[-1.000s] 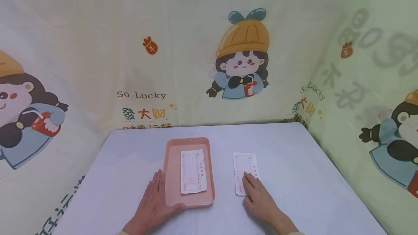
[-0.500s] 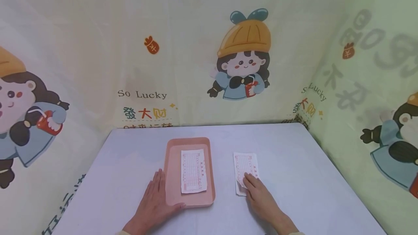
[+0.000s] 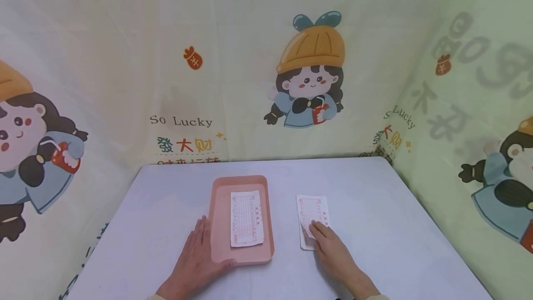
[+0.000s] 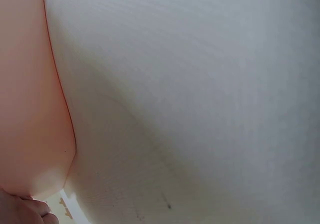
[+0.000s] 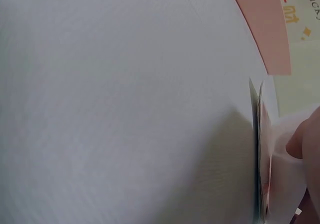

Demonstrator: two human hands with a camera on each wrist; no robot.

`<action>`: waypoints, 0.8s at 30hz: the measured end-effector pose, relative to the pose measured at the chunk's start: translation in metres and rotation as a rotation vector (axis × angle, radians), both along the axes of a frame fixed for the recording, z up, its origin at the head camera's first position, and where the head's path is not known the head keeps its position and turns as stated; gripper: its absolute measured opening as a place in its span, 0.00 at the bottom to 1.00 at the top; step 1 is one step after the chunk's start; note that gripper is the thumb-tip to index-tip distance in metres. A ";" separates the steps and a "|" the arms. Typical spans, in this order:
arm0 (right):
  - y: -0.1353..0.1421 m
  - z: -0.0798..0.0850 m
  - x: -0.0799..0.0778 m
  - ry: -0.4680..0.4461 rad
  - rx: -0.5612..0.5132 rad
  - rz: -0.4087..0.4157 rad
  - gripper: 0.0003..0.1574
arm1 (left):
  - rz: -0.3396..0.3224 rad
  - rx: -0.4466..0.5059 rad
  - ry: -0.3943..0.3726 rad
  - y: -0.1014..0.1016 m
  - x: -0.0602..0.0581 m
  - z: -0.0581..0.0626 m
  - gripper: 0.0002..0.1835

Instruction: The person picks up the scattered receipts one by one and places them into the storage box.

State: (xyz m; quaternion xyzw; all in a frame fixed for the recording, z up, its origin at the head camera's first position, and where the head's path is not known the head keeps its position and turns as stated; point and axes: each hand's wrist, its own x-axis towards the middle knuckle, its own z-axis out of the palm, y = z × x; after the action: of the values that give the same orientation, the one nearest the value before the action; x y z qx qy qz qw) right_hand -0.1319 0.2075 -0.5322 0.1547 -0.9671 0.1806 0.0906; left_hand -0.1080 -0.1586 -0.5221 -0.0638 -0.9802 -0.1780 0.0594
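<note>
In the head view a pink rectangular tray lies left of centre, holding a white slip printed with a red form. My left hand rests along the tray's left side, fingers straight, thumb across its near corner. To the right lies a small stack of similar slips. My right hand pinches the near end of the top slip, which bends up from those below. From the right wrist, the slips' edges show as thin layers, the top one peeled toward my fingers.
All of this lies on a white table. Behind and beside it hangs a pale cloth printed with cartoon figures and lettering. A strip of table separates the tray from the stack.
The near end of the top slip has lifted and curled in my right fingers, baring the slips beneath. My left hand and the tray have stayed put.
</note>
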 end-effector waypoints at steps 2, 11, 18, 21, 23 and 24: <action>0.000 0.001 0.000 -0.013 -0.006 -0.010 0.27 | -0.001 0.003 0.003 0.000 0.000 0.000 0.71; 0.000 0.003 -0.002 0.034 -0.037 -0.002 0.29 | 0.005 0.000 -0.035 0.000 -0.001 0.000 0.73; -0.001 0.007 -0.004 0.062 -0.047 -0.004 0.29 | 0.005 0.005 -0.023 0.000 -0.001 0.001 0.72; -0.002 0.009 -0.004 0.066 -0.054 0.000 0.28 | 0.003 0.006 -0.016 0.000 -0.001 0.001 0.72; -0.002 0.010 -0.004 0.069 -0.053 0.003 0.28 | 0.002 0.006 -0.016 0.000 -0.001 0.000 0.72; -0.002 0.010 -0.004 0.073 -0.053 0.003 0.29 | 0.001 0.005 -0.017 0.000 -0.001 0.000 0.72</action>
State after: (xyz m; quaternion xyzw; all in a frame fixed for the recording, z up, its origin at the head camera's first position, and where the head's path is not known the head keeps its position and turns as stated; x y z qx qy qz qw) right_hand -0.1364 0.2054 -0.5217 0.1603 -0.9578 0.2004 0.1296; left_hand -0.1087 -0.1587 -0.5219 -0.0615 -0.9802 -0.1809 0.0512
